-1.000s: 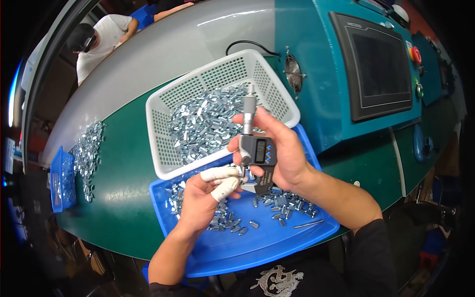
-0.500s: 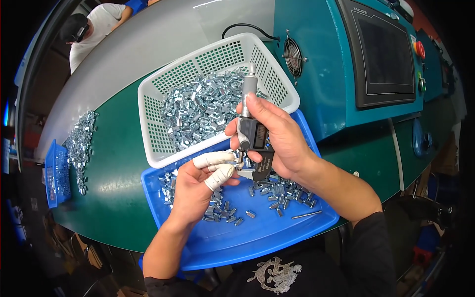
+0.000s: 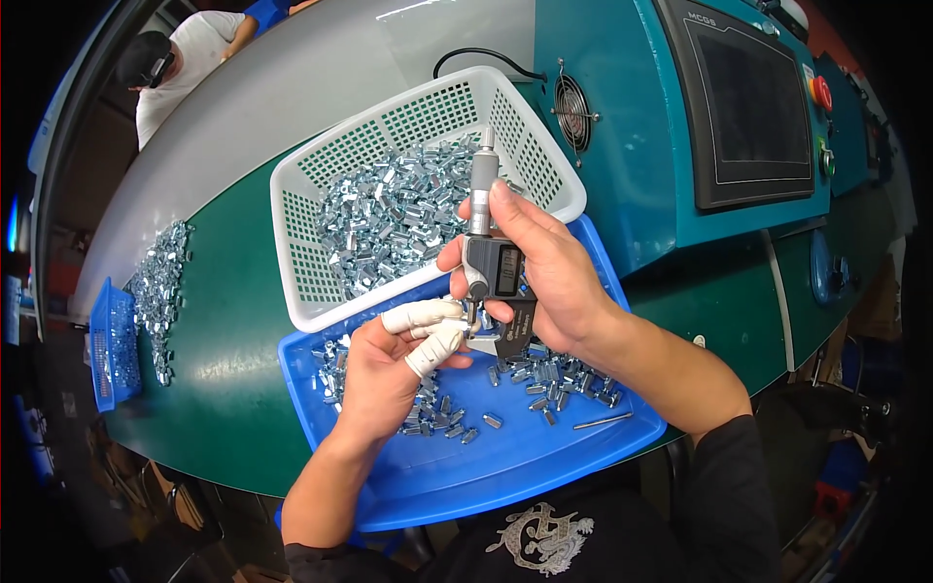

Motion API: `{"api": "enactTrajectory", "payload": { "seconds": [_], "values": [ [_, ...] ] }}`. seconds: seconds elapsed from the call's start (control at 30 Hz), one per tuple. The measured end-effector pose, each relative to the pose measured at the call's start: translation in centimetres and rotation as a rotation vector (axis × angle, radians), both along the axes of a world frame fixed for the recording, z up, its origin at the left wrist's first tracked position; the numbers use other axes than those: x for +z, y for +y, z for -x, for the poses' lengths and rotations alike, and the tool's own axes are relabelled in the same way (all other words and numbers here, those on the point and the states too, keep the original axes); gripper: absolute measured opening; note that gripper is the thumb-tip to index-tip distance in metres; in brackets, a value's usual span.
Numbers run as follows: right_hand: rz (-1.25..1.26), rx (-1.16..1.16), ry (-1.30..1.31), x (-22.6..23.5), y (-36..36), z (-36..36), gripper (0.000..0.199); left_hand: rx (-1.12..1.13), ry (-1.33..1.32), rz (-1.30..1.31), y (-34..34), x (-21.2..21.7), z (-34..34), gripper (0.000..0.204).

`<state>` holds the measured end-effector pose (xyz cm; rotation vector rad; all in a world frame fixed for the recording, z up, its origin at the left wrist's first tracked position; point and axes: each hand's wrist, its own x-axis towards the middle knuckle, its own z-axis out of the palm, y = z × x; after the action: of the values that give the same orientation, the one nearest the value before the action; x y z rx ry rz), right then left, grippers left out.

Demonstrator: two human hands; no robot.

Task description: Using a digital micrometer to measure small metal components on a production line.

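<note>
Steel and rigid, the digital micrometer [image 3: 489,267] looks fairly heavy and best held by its frame, where the right hand [image 3: 544,277] grasps it above the blue tray [image 3: 544,457], while the left hand [image 3: 389,364] pinches a small, likely slippery metal part at its anvil.

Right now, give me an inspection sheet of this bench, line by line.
Surface: green bench top beside a teal machine cabinet.
Job's things: digital micrometer held upright over the blue tray; small metal parts lie loose in the tray.
Clutter: white basket of metal parts; heap of parts at far left; thin rod in the tray.
Hands: right hand grips the micrometer; left hand, with taped fingertips, is at its lower end.
Cables: black cable behind the basket.
Surroundings: dark screen; another person at far left.
</note>
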<state>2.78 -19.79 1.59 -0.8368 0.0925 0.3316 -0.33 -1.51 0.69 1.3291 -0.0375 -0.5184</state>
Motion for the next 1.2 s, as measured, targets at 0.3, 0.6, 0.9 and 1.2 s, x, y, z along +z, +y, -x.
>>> {"api": "enactTrajectory", "payload": {
  "seconds": [0.3,0.6,0.9,1.2],
  "values": [
    [-0.016,0.000,-0.001,0.1,0.0,0.0,0.037,-0.009,-0.037,0.030,0.1,0.3,0.1,0.022],
    [-0.045,-0.010,0.032,0.2,-0.2,0.1,0.038,-0.023,-0.021,-0.011,0.1,-0.1,-0.1,0.023],
    [0.114,-0.014,-0.036,0.3,0.3,0.3,0.031,-0.058,-0.210,-0.236,0.2,-0.2,-0.3,0.017],
    [0.161,0.015,-0.044,0.6,0.2,0.9,0.041,-0.072,-0.116,-0.170,0.2,-1.0,-0.2,0.017]
  ]
}}
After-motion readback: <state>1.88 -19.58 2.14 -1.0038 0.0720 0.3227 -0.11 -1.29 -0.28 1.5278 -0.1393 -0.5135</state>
